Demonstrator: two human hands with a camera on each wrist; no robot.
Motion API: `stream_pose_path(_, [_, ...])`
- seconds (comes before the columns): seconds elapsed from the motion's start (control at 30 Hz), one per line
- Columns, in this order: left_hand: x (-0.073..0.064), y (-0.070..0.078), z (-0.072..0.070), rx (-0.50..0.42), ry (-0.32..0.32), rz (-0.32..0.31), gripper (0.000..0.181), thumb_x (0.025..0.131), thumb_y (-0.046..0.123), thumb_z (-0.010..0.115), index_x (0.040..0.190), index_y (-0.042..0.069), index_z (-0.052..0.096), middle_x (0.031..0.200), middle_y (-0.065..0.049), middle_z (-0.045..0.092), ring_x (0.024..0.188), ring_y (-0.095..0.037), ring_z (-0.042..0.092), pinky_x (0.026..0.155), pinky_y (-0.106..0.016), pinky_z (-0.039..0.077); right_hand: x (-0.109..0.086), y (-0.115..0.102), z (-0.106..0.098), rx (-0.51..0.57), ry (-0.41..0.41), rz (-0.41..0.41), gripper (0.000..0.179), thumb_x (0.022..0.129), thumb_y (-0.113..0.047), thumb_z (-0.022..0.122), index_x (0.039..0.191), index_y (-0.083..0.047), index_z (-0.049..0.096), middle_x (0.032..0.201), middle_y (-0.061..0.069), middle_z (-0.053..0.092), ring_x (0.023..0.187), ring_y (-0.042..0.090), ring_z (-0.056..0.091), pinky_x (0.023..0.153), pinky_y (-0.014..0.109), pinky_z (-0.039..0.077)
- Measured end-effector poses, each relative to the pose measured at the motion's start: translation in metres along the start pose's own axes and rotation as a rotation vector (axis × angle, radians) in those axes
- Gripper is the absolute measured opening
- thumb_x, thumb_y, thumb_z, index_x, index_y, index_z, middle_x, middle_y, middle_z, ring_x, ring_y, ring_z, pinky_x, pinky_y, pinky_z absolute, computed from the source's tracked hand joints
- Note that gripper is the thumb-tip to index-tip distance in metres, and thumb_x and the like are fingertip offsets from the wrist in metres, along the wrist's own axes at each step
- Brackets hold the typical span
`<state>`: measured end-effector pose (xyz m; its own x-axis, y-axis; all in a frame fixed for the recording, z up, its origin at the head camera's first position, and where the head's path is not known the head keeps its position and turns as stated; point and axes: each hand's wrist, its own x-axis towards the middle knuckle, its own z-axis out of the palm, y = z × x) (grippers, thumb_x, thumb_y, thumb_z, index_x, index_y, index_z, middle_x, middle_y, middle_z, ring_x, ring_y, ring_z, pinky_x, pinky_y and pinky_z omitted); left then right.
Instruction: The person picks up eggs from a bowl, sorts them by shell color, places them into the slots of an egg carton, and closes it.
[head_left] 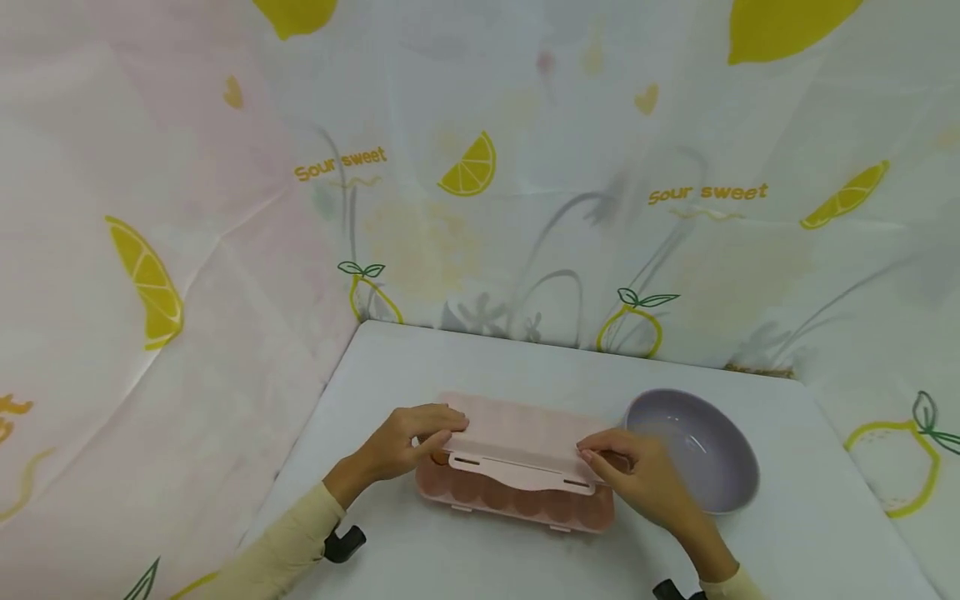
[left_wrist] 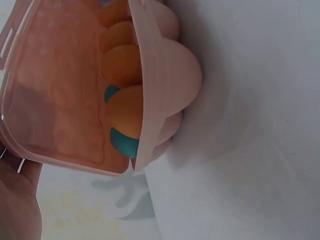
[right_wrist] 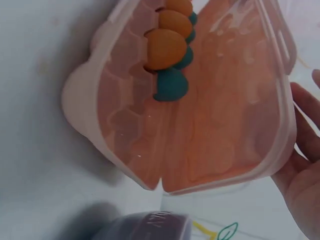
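Note:
A pink plastic egg box (head_left: pixel 517 507) sits on the white table with its hinged lid (head_left: pixel 525 429) partly raised. My left hand (head_left: pixel 408 435) holds the lid by its left end, fingers over the top and thumb near the front edge. At the opposite end, my right hand (head_left: pixel 637 475) grips the lid's right corner between thumb and fingers. Inside, orange eggs (left_wrist: pixel 122 112) fill part of the front row, as the left wrist view shows. Teal eggs (right_wrist: pixel 171 85) stand behind them, while cups at the right end hold nothing. The lid hides most eggs in the head view.
A purple oval bowl (head_left: pixel 693 450) stands right of the egg box, close to my right hand. The white table (head_left: pixel 405 358) meets walls of lemon-printed cloth (head_left: pixel 465 250) at the back and sides.

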<state>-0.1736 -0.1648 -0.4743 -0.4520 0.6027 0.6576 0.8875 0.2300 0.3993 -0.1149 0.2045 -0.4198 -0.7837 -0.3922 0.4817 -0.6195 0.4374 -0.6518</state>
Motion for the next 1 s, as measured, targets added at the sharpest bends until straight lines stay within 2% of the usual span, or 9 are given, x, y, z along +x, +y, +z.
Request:
stream_pose_path(0.1, [-0.003,0.006,0.004,0.023,-0.046,0.012,0.025,0.093,0.007,0.059,0.114,0.005,0.072,0.119,-0.007,0.068,0.113,-0.021,0.063,0.101,-0.034,0.049,-0.007,-0.001,0.006,-0.008,0.004,0.016,0.015,0.082,0.0,0.076,0.093,-0.01,0.075,0.09,0.0,0.072,0.076,0.009,0.063,0.062,0.025,0.056])
stream_pose_path(0.17, [-0.004,0.009,0.006,0.034,-0.054,0.038,0.024,0.094,0.008,0.059,0.113,0.004,0.073,0.118,-0.007,0.069,0.112,-0.021,0.063,0.101,-0.034,0.049,-0.013,0.007,0.01,0.005,-0.007,0.032,0.014,0.083,-0.004,0.076,0.094,-0.013,0.076,0.092,-0.003,0.072,0.077,0.009,0.063,0.062,0.027,0.055])
stream_pose_path(0.23, [-0.004,0.011,0.009,0.042,-0.054,0.073,0.024,0.096,0.011,0.057,0.111,0.003,0.073,0.116,-0.007,0.069,0.111,-0.021,0.064,0.1,-0.032,0.05,-0.019,0.016,0.014,0.02,-0.021,0.057,0.013,0.085,-0.01,0.076,0.095,-0.017,0.076,0.094,-0.006,0.072,0.081,0.009,0.064,0.065,0.028,0.056])
stream_pose_path(0.37, [-0.005,0.014,0.014,0.074,-0.07,0.12,0.025,0.097,0.017,0.057,0.11,0.004,0.074,0.114,-0.006,0.07,0.109,-0.02,0.064,0.096,-0.033,0.053,-0.024,0.018,0.02,0.059,-0.043,0.07,0.013,0.086,-0.016,0.076,0.098,-0.019,0.075,0.098,-0.009,0.072,0.089,0.009,0.066,0.076,0.024,0.056])
stream_pose_path(0.5, [-0.014,0.017,0.022,0.093,-0.081,0.107,0.025,0.097,0.018,0.058,0.111,0.004,0.074,0.114,-0.005,0.07,0.109,-0.019,0.065,0.095,-0.033,0.053,-0.03,0.018,0.028,0.083,-0.064,0.073,0.017,0.084,-0.015,0.078,0.1,-0.018,0.074,0.099,-0.008,0.071,0.091,0.011,0.067,0.081,0.023,0.056])
stream_pose_path(0.7, [-0.034,0.02,0.034,0.083,-0.092,0.05,0.024,0.097,0.017,0.058,0.112,0.006,0.073,0.115,-0.003,0.07,0.109,-0.017,0.064,0.099,-0.032,0.051,-0.044,0.02,0.041,0.134,-0.126,0.105,0.018,0.085,-0.014,0.076,0.103,-0.014,0.073,0.101,-0.004,0.07,0.088,0.013,0.067,0.075,0.031,0.06])
stream_pose_path(0.87, [-0.042,0.018,0.039,0.099,-0.063,0.056,0.024,0.096,0.018,0.06,0.111,0.006,0.074,0.116,-0.003,0.07,0.11,-0.017,0.064,0.1,-0.032,0.05,-0.052,0.028,0.051,0.088,-0.089,0.082,0.021,0.081,-0.009,0.079,0.1,-0.016,0.073,0.1,-0.007,0.069,0.091,0.011,0.066,0.08,0.025,0.058])
stream_pose_path(1.0, [-0.045,0.015,0.04,0.089,-0.055,0.082,0.028,0.091,0.023,0.069,0.113,0.006,0.073,0.118,-0.005,0.069,0.11,-0.019,0.064,0.1,-0.033,0.05,-0.057,0.033,0.058,-0.005,-0.059,0.06,0.031,0.074,-0.008,0.085,0.099,-0.021,0.073,0.101,-0.012,0.067,0.094,0.008,0.062,0.086,0.017,0.051])
